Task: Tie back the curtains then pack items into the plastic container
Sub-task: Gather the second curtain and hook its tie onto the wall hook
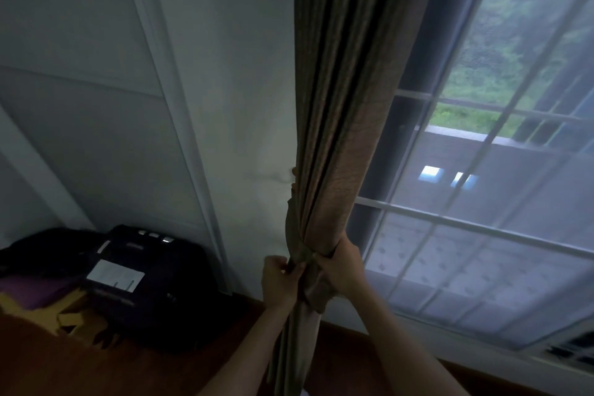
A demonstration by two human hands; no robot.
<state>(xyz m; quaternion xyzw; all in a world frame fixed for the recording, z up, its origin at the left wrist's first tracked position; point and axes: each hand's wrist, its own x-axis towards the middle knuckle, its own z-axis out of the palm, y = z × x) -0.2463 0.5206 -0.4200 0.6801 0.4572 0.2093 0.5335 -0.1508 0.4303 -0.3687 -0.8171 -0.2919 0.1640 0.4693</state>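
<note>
A long brown pleated fabric curtain hangs gathered btwn a white wall and a white-barred window, bunched tight low down. Your left hand, just left of the curtain, curls round an olive fabric tie-back band wrapped at the bunch. Your right hand, at the curtain's right edge, grips the bunched cloth. A black soft bag sits well left of the curtain.

Reddish-brown wooden floor, a black bag and yellow foam pieces on it at left.
</note>
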